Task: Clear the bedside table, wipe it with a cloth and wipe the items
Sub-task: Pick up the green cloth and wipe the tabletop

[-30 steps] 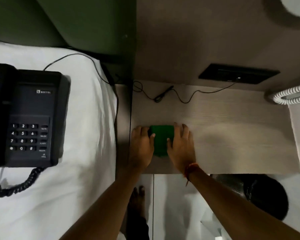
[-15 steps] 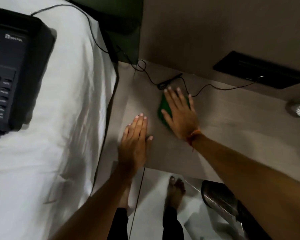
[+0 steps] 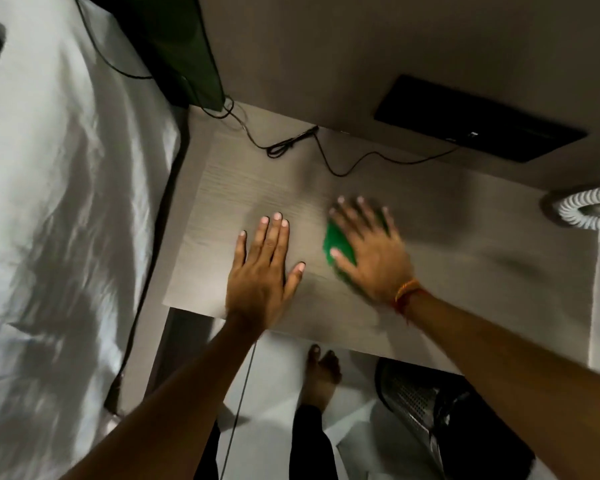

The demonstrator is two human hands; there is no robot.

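Note:
The bedside table (image 3: pixel 465 237) is a pale wood-grain top against a brown wall. A green cloth (image 3: pixel 338 245) lies on its middle, mostly covered by my right hand (image 3: pixel 371 251), which presses flat on it with fingers spread and is motion-blurred. My left hand (image 3: pixel 262 268) rests flat on the table near its front edge, left of the cloth, fingers apart and holding nothing. A thin black cable (image 3: pixel 326 157) with a bundled loop lies along the back of the table.
A bed with a white sheet (image 3: pixel 66 237) fills the left. A black wall panel (image 3: pixel 478 119) is above the table. A white coiled cord (image 3: pixel 589 209) sits at the far right. A metal mesh bin (image 3: pixel 430 407) and my bare foot (image 3: pixel 321 372) are on the floor below.
My right hand slid the green cloth back from the table's rear toward the middle and right. My left hand stayed flat near the front edge. The view shifted right, dropping the phone from sight.

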